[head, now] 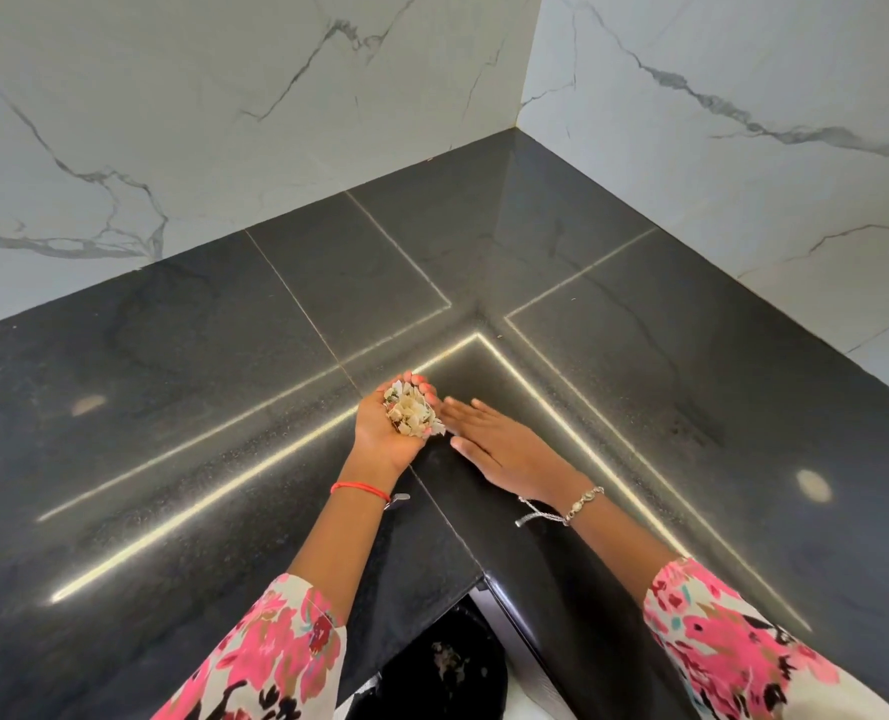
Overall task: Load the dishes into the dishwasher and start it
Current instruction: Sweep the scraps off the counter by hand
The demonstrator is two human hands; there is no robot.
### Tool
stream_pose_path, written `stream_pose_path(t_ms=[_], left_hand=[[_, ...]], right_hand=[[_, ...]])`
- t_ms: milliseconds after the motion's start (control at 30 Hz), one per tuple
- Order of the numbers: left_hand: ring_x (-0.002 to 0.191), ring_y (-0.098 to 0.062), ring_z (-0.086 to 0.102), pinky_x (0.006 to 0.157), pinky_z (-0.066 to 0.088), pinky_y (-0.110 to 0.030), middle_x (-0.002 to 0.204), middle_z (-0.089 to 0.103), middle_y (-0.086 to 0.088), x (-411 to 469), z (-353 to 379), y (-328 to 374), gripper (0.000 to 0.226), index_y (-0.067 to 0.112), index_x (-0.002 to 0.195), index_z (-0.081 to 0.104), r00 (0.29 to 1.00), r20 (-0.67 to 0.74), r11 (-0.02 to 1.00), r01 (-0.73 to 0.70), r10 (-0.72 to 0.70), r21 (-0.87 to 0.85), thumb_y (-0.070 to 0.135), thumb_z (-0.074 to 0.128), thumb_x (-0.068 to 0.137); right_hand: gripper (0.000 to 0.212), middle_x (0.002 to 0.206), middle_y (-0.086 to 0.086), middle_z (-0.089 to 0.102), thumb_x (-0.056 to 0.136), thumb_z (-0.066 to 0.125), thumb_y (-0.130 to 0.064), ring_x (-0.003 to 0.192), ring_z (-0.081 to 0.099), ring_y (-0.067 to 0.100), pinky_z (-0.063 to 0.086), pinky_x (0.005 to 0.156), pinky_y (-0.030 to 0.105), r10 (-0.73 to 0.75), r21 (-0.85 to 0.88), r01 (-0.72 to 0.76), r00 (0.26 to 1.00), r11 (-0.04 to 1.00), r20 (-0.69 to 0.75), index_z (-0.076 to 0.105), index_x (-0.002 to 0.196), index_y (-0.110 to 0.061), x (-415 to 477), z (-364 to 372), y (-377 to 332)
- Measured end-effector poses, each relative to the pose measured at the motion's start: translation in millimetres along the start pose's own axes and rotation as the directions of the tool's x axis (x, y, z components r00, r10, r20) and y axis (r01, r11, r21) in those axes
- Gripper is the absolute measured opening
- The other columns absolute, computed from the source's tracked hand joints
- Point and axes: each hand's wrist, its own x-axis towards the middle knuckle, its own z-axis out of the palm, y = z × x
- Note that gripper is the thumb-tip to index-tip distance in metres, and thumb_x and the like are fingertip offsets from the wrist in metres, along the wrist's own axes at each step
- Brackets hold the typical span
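Scraps (412,415) fill the cupped left hand (380,436); more lie in the bin (416,693).

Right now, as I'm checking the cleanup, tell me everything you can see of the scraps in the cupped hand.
The scraps are a small loose heap of pale cream flakes with some darker greenish bits. They lie in the cupped, palm-up left hand over the black counter; the fingertips of the flat right hand nearly meet them.

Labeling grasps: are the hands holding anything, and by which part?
Left hand cups a pile of pale food scraps from below in its upturned palm. Right hand holds nothing: flat, fingers straight, on or just above the black countertop.
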Motion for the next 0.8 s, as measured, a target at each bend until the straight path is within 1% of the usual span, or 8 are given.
stream_pose_path(t_ms=[67, 167, 267, 367, 467, 633, 733, 800], left_hand=[[0.045, -0.014, 0.053, 0.047, 0.048, -0.017, 0.056, 0.054, -0.003, -4, -1, -2, 0.015, 0.009, 0.063, 0.054, 1.0, 0.007, 1.0, -0.004, 0.004, 0.005, 0.009, 0.042, 0.073], [0.045, -0.015, 0.053, 0.047, 0.048, -0.017, 0.056, 0.054, -0.003, -10, -5, -6, 0.013, 0.01, 0.064, 0.051, 1.0, 0.006, 1.0, -0.019, 0.019, 0.025, 0.009, 0.042, 0.073], [0.045, -0.014, 0.053, 0.047, 0.047, -0.016, 0.056, 0.054, -0.004, -21, -9, -14, 0.019, 0.008, 0.06, 0.054, 1.0, 0.015, 0.999, -0.011, 0.011, 0.034, 0.008, 0.041, 0.073], [0.046, -0.014, 0.053, 0.047, 0.048, -0.017, 0.057, 0.055, -0.003, -36, -15, -26, 0.023, 0.008, 0.057, 0.057, 0.999, 0.029, 0.998, -0.017, 0.015, 0.057, 0.009, 0.042, 0.074], [0.048, -0.014, 0.055, 0.048, 0.049, -0.018, 0.059, 0.055, -0.003, -50, -25, -38, 0.018, 0.008, 0.061, 0.056, 1.0, 0.005, 0.999, -0.029, 0.029, 0.046, 0.01, 0.044, 0.074], [0.049, -0.015, 0.054, 0.048, 0.05, -0.02, 0.06, 0.054, -0.003, -75, -44, -57, 0.017, 0.009, 0.062, 0.055, 1.0, -0.012, 0.999, -0.005, 0.005, 0.033, 0.012, 0.045, 0.076], [0.048, -0.014, 0.054, 0.046, 0.048, -0.019, 0.059, 0.054, -0.003, -93, -53, -72, 0.021, 0.01, 0.058, 0.055, 1.0, -0.007, 0.998, 0.007, -0.006, 0.066, 0.012, 0.045, 0.077], [0.048, -0.015, 0.054, 0.045, 0.048, -0.02, 0.059, 0.054, -0.004, -107, -62, -82, 0.012, 0.009, 0.06, 0.055, 1.0, 0.011, 0.996, 0.029, -0.03, 0.079, 0.009, 0.057, 0.072]], right_hand=[[0.05, 0.14, -0.013, 0.039, 0.098, 0.024, -0.041, 0.135, 0.027, -0.003, 0.013, 0.115, 0.018, -0.008, 0.323, 0.012, 1.0, 0.946, -0.012, 0.049, 0.133, -0.014, -18, -4, 2], [0.042, 0.125, -0.001, 0.059, 0.096, 0.038, -0.033, 0.124, 0.048, 0.004, 0.031, 0.111, 0.024, 0.223, 0.71, -0.047, 0.962, 0.702, -0.157, 0.065, 0.114, -0.006, -35, -17, 7], [0.036, 0.142, -0.002, 0.042, 0.101, 0.035, -0.019, 0.133, 0.029, -0.001, 0.014, 0.115, 0.019, 0.368, 0.569, -0.192, 0.906, 0.8, -0.212, 0.049, 0.133, -0.01, -26, -21, 12], [0.045, 0.154, -0.005, 0.02, 0.102, 0.026, -0.026, 0.141, 0.008, 0.002, -0.004, 0.113, 0.017, 0.182, 0.106, -0.171, 0.977, 0.98, -0.109, 0.026, 0.146, -0.016, -18, -8, 9], [0.048, 0.155, -0.006, 0.015, 0.102, 0.022, -0.031, 0.14, 0.002, -0.001, -0.004, 0.115, 0.02, -0.007, -0.051, 0.005, 0.999, 0.999, -0.031, 0.018, 0.148, -0.017, -27, 10, -5], [0.041, 0.145, -0.012, 0.036, 0.099, 0.031, -0.026, 0.137, 0.022, -0.004, 0.01, 0.116, 0.017, -0.129, 0.196, 0.137, 0.99, 0.971, -0.05, 0.043, 0.138, -0.016, -71, 19, -11], [0.032, 0.133, -0.006, 0.05, 0.096, 0.041, -0.01, 0.13, 0.039, -0.001, 0.021, 0.115, 0.021, 0.128, 0.608, 0.008, 0.975, 0.794, -0.18, 0.058, 0.124, -0.008, -90, 10, -9], [0.034, 0.139, 0.0, 0.045, 0.098, 0.04, -0.01, 0.135, 0.035, 0.008, 0.016, 0.117, 0.024, 0.307, 0.565, -0.096, 0.906, 0.819, -0.291, 0.052, 0.129, -0.006, -94, 13, -11]])
